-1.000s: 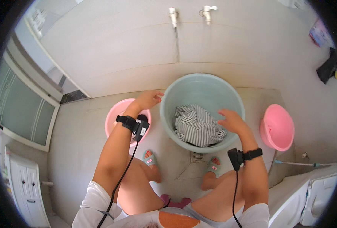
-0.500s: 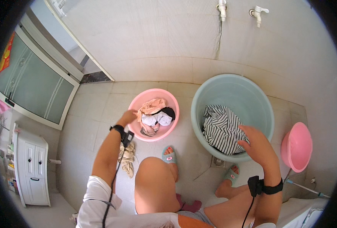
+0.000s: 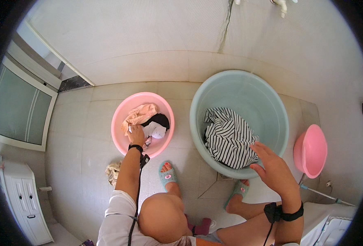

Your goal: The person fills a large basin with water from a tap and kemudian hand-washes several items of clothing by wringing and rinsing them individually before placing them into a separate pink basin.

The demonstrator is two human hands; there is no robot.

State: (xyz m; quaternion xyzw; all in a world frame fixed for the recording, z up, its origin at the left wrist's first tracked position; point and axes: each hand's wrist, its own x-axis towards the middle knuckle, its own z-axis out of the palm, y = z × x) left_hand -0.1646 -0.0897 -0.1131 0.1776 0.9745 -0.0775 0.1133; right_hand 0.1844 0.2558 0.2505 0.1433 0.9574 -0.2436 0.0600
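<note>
The person's left hand [image 3: 137, 134] was down in a pink basin [image 3: 164, 141], over crumpled peach cloth [image 3: 144, 112], beside black cloth [image 3: 161, 119] and white cloth [image 3: 156, 130]. The right hand [image 3: 275, 167] was near a black-and-white striped garment [image 3: 231, 137], bunched loosely in the near-left part of a large pale-green tub [image 3: 265, 108]. The left reached forward, back uppermost; the right hung over the tub's near rim, fingers extended and thumb apart. The left fingertips were partly hidden — whether they pinched cloth could not be told — and contact between the right fingertips and the stripes was unclear. The upper edge cut off a tap [image 3: 283, 10].
</note>
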